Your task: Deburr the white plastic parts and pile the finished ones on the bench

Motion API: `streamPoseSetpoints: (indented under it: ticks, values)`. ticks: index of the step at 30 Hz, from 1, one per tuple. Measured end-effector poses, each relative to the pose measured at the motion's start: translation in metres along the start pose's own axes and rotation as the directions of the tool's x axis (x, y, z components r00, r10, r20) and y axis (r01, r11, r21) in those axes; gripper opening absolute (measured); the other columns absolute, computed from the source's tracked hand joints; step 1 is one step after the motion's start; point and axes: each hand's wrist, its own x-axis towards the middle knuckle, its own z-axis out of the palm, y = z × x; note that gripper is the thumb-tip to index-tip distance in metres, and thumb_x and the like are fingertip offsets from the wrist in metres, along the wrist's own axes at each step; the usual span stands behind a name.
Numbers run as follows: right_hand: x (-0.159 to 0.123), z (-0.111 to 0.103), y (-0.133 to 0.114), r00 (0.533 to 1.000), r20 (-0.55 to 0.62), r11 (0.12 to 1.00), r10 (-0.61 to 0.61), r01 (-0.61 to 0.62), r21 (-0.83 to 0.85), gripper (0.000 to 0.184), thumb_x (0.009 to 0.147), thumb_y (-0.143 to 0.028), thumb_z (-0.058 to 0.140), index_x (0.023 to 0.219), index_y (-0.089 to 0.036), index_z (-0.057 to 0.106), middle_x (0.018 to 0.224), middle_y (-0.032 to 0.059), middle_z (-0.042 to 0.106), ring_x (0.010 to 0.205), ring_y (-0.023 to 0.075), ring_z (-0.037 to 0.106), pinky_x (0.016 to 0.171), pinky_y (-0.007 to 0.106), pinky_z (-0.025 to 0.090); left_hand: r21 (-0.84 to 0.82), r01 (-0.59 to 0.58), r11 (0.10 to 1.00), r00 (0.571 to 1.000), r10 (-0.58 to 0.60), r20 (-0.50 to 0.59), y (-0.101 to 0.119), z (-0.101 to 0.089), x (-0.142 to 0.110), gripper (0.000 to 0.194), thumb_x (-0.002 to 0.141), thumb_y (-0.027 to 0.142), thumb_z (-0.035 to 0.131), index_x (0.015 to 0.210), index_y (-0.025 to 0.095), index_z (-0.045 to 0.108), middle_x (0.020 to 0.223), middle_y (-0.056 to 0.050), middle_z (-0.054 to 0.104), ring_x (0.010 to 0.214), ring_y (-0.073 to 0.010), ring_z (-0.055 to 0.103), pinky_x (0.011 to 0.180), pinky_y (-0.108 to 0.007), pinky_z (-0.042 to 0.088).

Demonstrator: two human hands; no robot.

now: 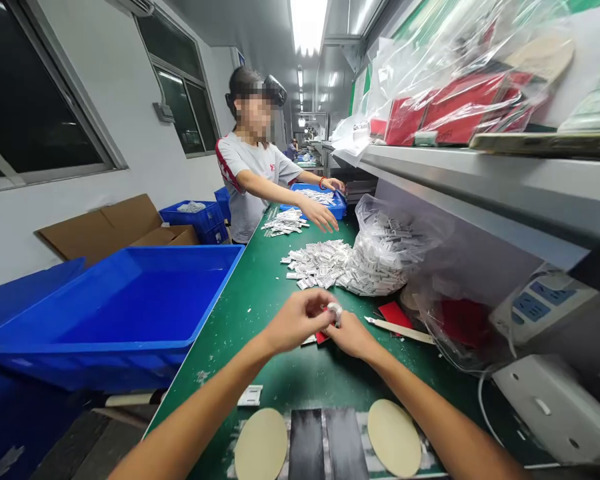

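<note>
The left hand and right hand come together at the fingertips, both pinching a small white wad, which seems to be the item being worked on; its exact form is hard to tell. A scrap of red sheet lies just beneath them on the green bench mat. Beside the right hand are a red square and a pale-handled blade. Nearer the body lie two cream discs and dark strips. Ahead, a heap of white packets spills from a clear plastic bag. Farther along, a co-worker reaches toward a blue tray.
</note>
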Motion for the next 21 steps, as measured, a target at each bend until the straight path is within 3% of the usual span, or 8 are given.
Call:
streamPoseSetpoints:
  ticks: [2, 5, 8, 10, 12, 15, 17, 21]
  values:
    - [0.0, -0.001, 0.0, 1.0, 0.012, 1.0, -0.008, 0.008, -0.019, 0.028, 0.095, -0.039, 0.061, 0.109, -0.015, 0.065, 0.111, 0.0059, 0.068, 0.098, 0.0196, 0.066, 0.089, 0.042, 0.054, 0.0, -0.062, 0.998, 0.998, 0.062, 0.023, 0.027, 0.011, 0.051, 0.02, 0.077, 0.029, 0.076, 0.085, 0.013, 0.069, 0.074, -0.005, 0.069, 0.058, -0.0116, 0.06, 0.056, -0.023, 0.049]
    - [-0.002, -0.002, 0.001, 1.0, 0.02, 0.999, -0.023, 0.024, -0.021, 0.027, 0.095, -0.038, 0.06, 0.111, -0.016, 0.065, 0.114, 0.0067, 0.067, 0.101, 0.0197, 0.065, 0.092, 0.044, 0.053, 0.007, -0.136, 0.991, 0.989, 0.136, -0.061, 0.062, 0.025, 0.129, 0.03, 0.079, 0.016, 0.073, 0.108, 0.013, 0.065, 0.106, -0.013, 0.071, 0.077, -0.0145, 0.067, 0.066, -0.025, 0.053]
    - [-0.001, -0.002, 0.004, 0.999, 0.01, 0.999, -0.037, 0.037, 0.013, 0.026, 0.095, -0.038, 0.06, 0.11, -0.016, 0.065, 0.113, 0.0065, 0.067, 0.101, 0.0195, 0.065, 0.093, 0.043, 0.053, 0.062, -0.177, 0.982, 0.968, 0.185, -0.17, 0.073, 0.025, 0.163, 0.037, 0.087, 0.009, 0.061, 0.123, 0.015, 0.058, 0.132, -0.017, 0.059, 0.091, -0.0163, 0.067, 0.076, -0.03, 0.054]
    - [0.001, -0.003, 0.007, 0.999, -0.035, 0.998, -0.038, 0.039, 0.057, 0.026, 0.095, -0.038, 0.061, 0.11, -0.017, 0.065, 0.113, 0.0064, 0.067, 0.1, 0.0192, 0.065, 0.092, 0.043, 0.053, 0.122, -0.174, 0.977, 0.963, 0.194, -0.185, 0.063, 0.014, 0.146, 0.034, 0.089, 0.012, 0.058, 0.123, 0.018, 0.059, 0.133, -0.014, 0.059, 0.096, -0.0176, 0.066, 0.084, -0.032, 0.052]
    - [0.006, -0.006, 0.012, 0.991, -0.134, 0.992, -0.019, 0.035, 0.119, 0.028, 0.095, -0.038, 0.06, 0.112, -0.016, 0.065, 0.115, 0.0069, 0.066, 0.103, 0.0202, 0.064, 0.093, 0.044, 0.052, 0.191, -0.123, 0.974, 0.976, 0.153, -0.155, 0.04, -0.002, 0.103, 0.031, 0.087, 0.015, 0.062, 0.117, 0.021, 0.063, 0.122, -0.009, 0.066, 0.098, -0.0187, 0.065, 0.09, -0.033, 0.049]
    - [0.013, -0.012, 0.018, 0.945, -0.324, 0.972, 0.051, 0.027, 0.233, 0.032, 0.096, -0.04, 0.058, 0.118, -0.016, 0.062, 0.121, 0.0082, 0.063, 0.11, 0.0228, 0.061, 0.096, 0.047, 0.05, 0.271, 0.053, 0.961, 0.998, -0.039, -0.057, -0.004, -0.024, 0.024, 0.022, 0.076, 0.018, 0.075, 0.098, 0.02, 0.07, 0.09, -0.004, 0.072, 0.077, -0.0175, 0.064, 0.084, -0.035, 0.05]
    - [0.016, -0.015, 0.021, 0.911, -0.399, 0.951, 0.104, 0.026, 0.307, 0.033, 0.096, -0.041, 0.058, 0.118, -0.016, 0.062, 0.123, 0.0084, 0.063, 0.112, 0.0234, 0.061, 0.097, 0.048, 0.05, 0.288, 0.163, 0.944, 0.984, -0.175, 0.017, -0.03, -0.033, -0.016, 0.018, 0.076, 0.025, 0.079, 0.089, 0.017, 0.07, 0.084, -0.002, 0.07, 0.071, -0.0161, 0.063, 0.079, -0.036, 0.052]
    - [0.017, -0.016, 0.02, 0.898, -0.4, 0.895, 0.186, 0.013, 0.445, 0.031, 0.095, -0.039, 0.06, 0.115, -0.016, 0.063, 0.118, 0.0076, 0.064, 0.105, 0.0215, 0.063, 0.091, 0.044, 0.053, 0.182, 0.31, 0.933, 0.947, -0.32, 0.026, -0.057, -0.031, -0.042, 0.017, 0.089, 0.033, 0.067, 0.088, 0.016, 0.067, 0.09, -0.003, 0.068, 0.083, -0.0166, 0.063, 0.079, -0.036, 0.053]
